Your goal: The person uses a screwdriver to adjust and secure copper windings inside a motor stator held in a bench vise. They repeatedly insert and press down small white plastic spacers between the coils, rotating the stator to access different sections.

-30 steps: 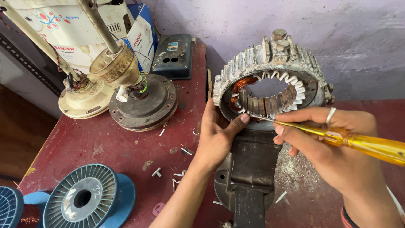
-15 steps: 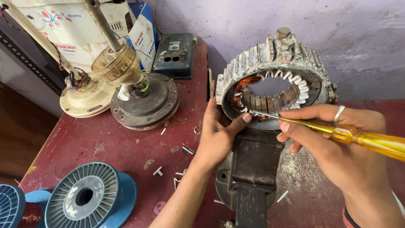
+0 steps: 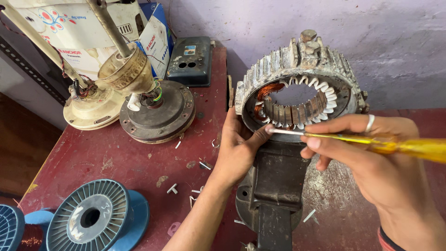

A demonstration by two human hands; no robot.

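Two hands at stator point(image 3: 297, 97), right hand point(image 3: 371, 162) pinching screwdriver point(image 3: 371, 142), handle cropped, left hand point(image 3: 237, 148) spread, tip hidden.

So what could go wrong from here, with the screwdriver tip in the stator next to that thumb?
1. The screwdriver tip sits against the left hand thumb at the stator rim; a slip could jab it.
2. The tip works close to the copper windings and white slot liners; it might nick them.
3. The right hand pushes sideways on a stator held only in the vise; it may shift.
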